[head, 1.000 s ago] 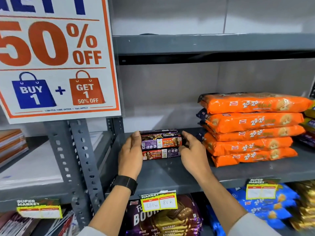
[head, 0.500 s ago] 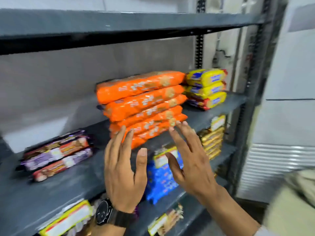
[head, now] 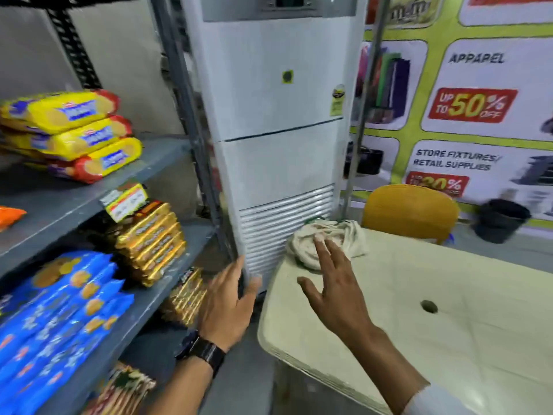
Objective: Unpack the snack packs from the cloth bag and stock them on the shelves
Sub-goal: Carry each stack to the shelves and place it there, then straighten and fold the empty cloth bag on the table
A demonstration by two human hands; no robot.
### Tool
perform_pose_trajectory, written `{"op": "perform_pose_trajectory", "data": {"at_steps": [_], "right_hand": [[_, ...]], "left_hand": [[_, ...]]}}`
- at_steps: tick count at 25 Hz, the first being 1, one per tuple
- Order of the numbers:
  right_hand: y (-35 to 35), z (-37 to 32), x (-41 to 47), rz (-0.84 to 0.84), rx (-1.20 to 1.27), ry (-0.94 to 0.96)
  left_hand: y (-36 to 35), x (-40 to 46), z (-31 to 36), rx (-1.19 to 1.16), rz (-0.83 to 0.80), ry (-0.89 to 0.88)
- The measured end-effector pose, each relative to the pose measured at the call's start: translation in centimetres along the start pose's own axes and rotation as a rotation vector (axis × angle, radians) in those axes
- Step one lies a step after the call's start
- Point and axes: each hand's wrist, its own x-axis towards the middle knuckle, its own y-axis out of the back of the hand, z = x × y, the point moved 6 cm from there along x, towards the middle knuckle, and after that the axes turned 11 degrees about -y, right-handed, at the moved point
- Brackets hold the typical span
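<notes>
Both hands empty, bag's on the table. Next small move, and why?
Probably reach the right hand on to the cloth bag and grip its bunched top. Both hands are open and hold nothing; the left hand hangs between shelf and table. The right fingers already point at the crumpled bag at the table's far corner.

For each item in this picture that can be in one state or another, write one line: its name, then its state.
Left hand: open, fingers spread, holding nothing.
Right hand: open, reaching toward the bag.
Cloth bag: crumpled, lying on the table.
Yellow packs: stacked flat on the upper shelf.
Gold packs: stacked on the lower shelf.
Blue packs: piled on the lower shelf.
Yellow chair: unoccupied, behind the table.
</notes>
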Motion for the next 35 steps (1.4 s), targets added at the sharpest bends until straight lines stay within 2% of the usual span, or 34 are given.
{"op": "perform_pose_trajectory", "data": {"at_steps": [5,9,12,16,22,26,29,33,35], "right_hand": [[-0.6,11.1,3.0,-0.118,0.002,-0.295],[-2.4,17.5,8.4,-0.167,-0.024,-0.421],[-4.4,21.6,14.7,-0.212,-0.053,-0.504],[-8.1,26.3,24.0,-0.28,-0.112,-0.579],[-15.1,34.1,35.3,-0.264,-0.185,-0.699],[-19.0,38.9,37.2,-0.285,-0.258,-0.855],[-20.4,41.5,37.0,-0.266,-0.206,-1.034],[-20.0,42.1,37.3,-0.274,-0.277,-1.031],[-18.3,41.4,37.0,-0.149,-0.189,-1.012]], "left_hand": [[-11.5,4.0,0.5,-0.147,-0.267,0.122],[-17.6,11.8,-1.6,-0.191,-0.346,0.223],[-22.4,19.8,-5.2,-0.268,-0.349,0.333],[-27.2,28.5,-9.4,-0.253,-0.35,0.468],[-34.4,36.5,-17.2,-0.174,-0.36,0.636],[-38.9,37.6,-20.8,-0.221,-0.426,0.693],[-39.6,38.2,-20.8,-0.193,-0.369,0.682],[-38.1,38.5,-19.4,-0.104,-0.269,0.634],[-36.5,38.2,-18.6,-0.092,-0.184,0.627]]}}
